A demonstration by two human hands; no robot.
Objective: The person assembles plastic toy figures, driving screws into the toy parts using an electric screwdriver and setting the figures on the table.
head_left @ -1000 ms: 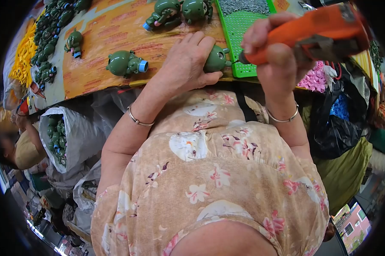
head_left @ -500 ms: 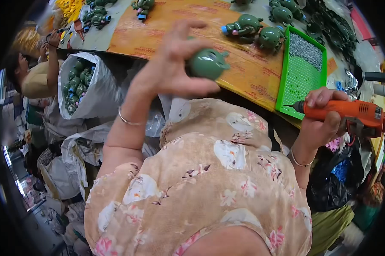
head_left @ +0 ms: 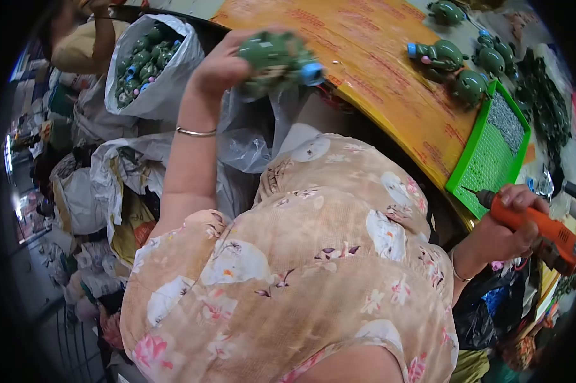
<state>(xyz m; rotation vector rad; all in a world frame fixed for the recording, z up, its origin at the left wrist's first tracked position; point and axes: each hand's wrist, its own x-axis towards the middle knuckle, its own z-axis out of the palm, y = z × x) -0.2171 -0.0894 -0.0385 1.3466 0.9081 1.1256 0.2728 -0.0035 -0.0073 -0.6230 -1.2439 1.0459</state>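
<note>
Left hand curls around a glossy green, blue-ended figure. Right hand grips an orange drill-shaped power tool.

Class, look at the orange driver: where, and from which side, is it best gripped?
Probably best: grip the orange driver around its casing, behind the dark nose, from the person's side; that part is thick, while the thin bit juts out in front.
</note>
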